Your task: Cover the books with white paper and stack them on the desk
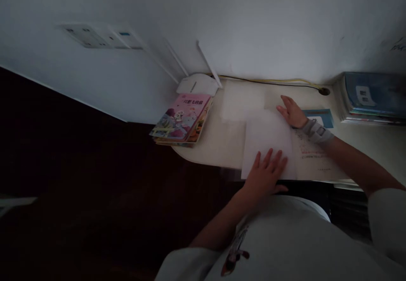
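Note:
My left hand (268, 169) lies flat on the lower part of a white sheet (269, 135), its fingers spread and the thumb near the desk's front edge. At the sheet's upper right corner is my right hand (292, 111), fingers stretched out and holding nothing visible. A grey band circles the right wrist. Under the right forearm lies a page with dark and red writing (312, 156). I cannot tell whether the sheet and that page belong to one book. Partly behind the wrist shows a blue booklet (326, 118) with a white label.
On the desk's (206, 154) left end, picture books (184, 118) lie before a white router (198, 84) with upright antennas. Cables (269, 81) run along the wall to a hole (324, 91). A book stack (374, 97) stands at the right. Wall sockets (98, 37) are at the upper left.

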Demonstrator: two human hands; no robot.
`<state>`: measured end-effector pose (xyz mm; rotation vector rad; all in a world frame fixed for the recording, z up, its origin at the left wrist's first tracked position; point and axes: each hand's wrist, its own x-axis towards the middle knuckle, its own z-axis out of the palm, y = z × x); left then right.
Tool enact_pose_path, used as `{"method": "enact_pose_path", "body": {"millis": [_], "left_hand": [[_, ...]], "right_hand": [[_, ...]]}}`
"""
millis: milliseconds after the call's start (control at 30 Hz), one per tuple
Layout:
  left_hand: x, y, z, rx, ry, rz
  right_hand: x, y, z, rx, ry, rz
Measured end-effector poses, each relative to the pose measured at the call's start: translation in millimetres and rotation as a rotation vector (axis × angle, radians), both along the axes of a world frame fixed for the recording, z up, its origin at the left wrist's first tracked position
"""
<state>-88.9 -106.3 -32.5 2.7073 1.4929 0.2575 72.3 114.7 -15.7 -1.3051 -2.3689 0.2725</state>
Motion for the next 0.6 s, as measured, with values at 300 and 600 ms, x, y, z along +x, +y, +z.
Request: {"method": "enact_pose_path", "body": {"millis": [300,600], "left_hand": [[-123,60,14.3,-0.511,-1.256,0.819],[-97,78,17.5,-0.888,-1.734,0.517]], "right_hand": [[27,-91,-24.3,-0.040,-0.204,0.090],[20,-88,-28.0,-0.074,-0.072,0.132]]}}
